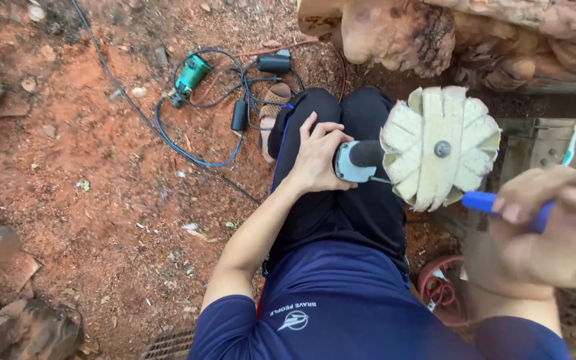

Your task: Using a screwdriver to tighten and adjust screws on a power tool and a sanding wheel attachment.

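Right hand (555, 233), nearest the camera, is closed around a blue-handled toothbrush (571, 143); light, stiff, slim, best held mid-handle. Left hand (318, 160) is wrapped on the body of a power tool (358, 162) resting on the lap; judged fairly heavy, rigid, gripped at the housing. Its flap wheel (440, 148) of pale abrasive leaves looks soft-edged and frayable. Beyond, cables (188, 143) and a green tool (190, 75) lie on red dirt (88, 187).

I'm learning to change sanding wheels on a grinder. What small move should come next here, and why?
Probably bring the blue tool in the right hand onto the centre nut of the flap wheel. The left hand already steadies the grinder on the lap, and the tool's tip sits at the wheel's edge.
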